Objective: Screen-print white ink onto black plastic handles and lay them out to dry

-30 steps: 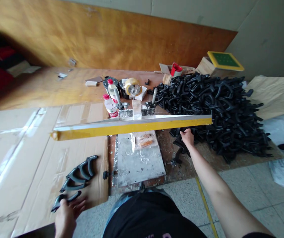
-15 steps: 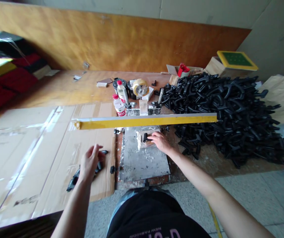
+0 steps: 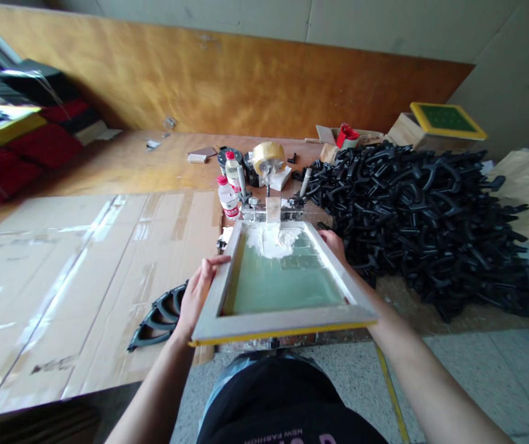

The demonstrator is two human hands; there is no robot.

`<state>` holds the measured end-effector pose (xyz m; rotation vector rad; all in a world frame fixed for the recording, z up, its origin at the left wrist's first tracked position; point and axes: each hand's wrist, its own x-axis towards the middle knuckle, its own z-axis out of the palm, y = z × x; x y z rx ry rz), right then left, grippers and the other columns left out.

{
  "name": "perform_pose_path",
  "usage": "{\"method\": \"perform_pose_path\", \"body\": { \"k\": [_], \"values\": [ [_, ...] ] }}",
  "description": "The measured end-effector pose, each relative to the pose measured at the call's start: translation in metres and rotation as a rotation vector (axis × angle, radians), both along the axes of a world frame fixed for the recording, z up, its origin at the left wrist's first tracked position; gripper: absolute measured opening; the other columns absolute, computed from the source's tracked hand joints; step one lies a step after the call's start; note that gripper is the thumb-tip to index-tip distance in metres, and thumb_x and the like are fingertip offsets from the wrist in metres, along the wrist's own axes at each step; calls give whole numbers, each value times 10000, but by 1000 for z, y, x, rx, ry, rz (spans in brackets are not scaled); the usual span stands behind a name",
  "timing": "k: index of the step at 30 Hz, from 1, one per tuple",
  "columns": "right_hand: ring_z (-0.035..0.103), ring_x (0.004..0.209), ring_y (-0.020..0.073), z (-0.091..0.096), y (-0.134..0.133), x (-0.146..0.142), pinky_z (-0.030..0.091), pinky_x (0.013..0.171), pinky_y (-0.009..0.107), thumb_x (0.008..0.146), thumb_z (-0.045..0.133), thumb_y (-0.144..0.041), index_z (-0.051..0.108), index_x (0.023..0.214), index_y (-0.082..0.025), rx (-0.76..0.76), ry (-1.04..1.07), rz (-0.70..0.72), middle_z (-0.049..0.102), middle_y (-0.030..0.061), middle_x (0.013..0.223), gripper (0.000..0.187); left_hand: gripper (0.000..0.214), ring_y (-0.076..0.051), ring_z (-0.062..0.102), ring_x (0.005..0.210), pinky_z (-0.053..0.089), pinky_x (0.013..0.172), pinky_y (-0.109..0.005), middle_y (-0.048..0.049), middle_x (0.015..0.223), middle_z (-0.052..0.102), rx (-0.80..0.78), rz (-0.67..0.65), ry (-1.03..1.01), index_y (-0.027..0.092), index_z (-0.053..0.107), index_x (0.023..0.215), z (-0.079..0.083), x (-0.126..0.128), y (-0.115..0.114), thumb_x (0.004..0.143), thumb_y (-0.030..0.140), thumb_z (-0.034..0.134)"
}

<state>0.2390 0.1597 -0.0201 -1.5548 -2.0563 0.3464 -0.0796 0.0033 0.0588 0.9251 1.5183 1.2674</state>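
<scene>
A screen printing frame (image 3: 287, 312), pale with a green mesh, is tilted over the metal base plate, its near edge raised. White ink (image 3: 271, 242) is smeared across the far end of the mesh. My left hand (image 3: 198, 293) grips the frame's left side, a finger along the top. At the right side, my right hand (image 3: 335, 245) holds the frame's edge, its fingers partly hidden. Beside my left forearm, black curved plastic parts (image 3: 156, 317) lie in a row on the cardboard. A light-coloured block (image 3: 273, 211) stands at the hinge end.
Black plastic parts (image 3: 422, 209) form a big heap on the right. Behind the frame are bottles with red caps (image 3: 229, 200) and a tape roll (image 3: 269, 157). Flattened cardboard (image 3: 84, 265) covers the table's left. A yellow-rimmed green screen (image 3: 449, 119) rests on a box at back right.
The frame has come down from nearly edge-on to a slant over the base plate. My left hand moved from the black parts to its left side; my right hand left the plate for its right side.
</scene>
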Motion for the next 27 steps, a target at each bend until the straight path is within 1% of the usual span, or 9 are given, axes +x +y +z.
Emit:
{"method": "perform_pose_path", "body": {
  "k": [3,6,10,13,16,19,22,25,27],
  "values": [
    [556,1145,253,20,24,-15,471,987,420,896,543,-257,573,1275,-180,139,72,0,569,130,1251,388,656,-212,649,868,502,745,-291,-57,993,711,-186,-67,-12,207,581,1302,-33,2,-23,794,621,597],
    [441,1281,265,35,36,-63,405,1069,406,797,709,-229,512,1321,-181,260,2,203,460,131,1379,562,818,-226,670,855,516,741,-316,-73,985,721,-244,-46,-46,206,406,1454,-67,8,-29,768,584,642],
    [547,1061,251,36,30,-112,457,926,374,826,655,-127,605,1062,-160,88,-226,348,607,114,1080,243,722,-248,659,1004,504,862,-347,-97,1104,709,-218,-22,58,198,496,1380,-91,9,-24,775,569,625],
    [564,941,240,30,10,-111,451,850,349,846,582,-82,609,914,-144,21,-334,443,633,105,928,96,663,-262,620,1122,480,933,-358,-102,1186,684,-219,-33,87,198,541,1327,-93,8,-23,785,575,604],
    [560,909,224,33,-12,-91,439,806,318,805,553,-27,605,849,-160,68,-361,693,639,83,883,150,648,-277,609,1147,472,952,-376,-108,1167,691,-224,-19,76,191,557,1305,-91,8,-24,787,578,598],
    [561,843,200,42,-20,-77,427,750,288,763,590,-26,599,779,-185,30,-333,901,629,44,810,159,624,-281,612,1138,475,946,-376,-106,1175,692,-227,-9,58,196,575,1283,-89,10,-25,785,571,605],
    [558,818,192,42,-18,-79,425,732,285,798,600,-77,603,767,-190,18,-293,837,623,32,794,118,656,-277,616,1127,490,911,-361,-107,1206,680,-245,-11,26,189,552,1315,-87,10,-26,789,576,604],
    [547,933,222,29,-24,-80,439,793,317,816,524,-30,631,848,-169,127,-266,699,633,75,881,179,689,-264,623,1112,493,898,-349,-101,1193,685,-254,1,5,184,523,1348,-86,10,-27,789,577,607],
    [540,976,232,21,-32,-77,446,828,332,811,515,-15,644,895,-159,167,-249,732,635,91,913,210,675,-260,630,1096,493,891,-341,-93,1146,700,-251,4,10,183,541,1330,-85,10,-26,783,573,616]
  ]
}}
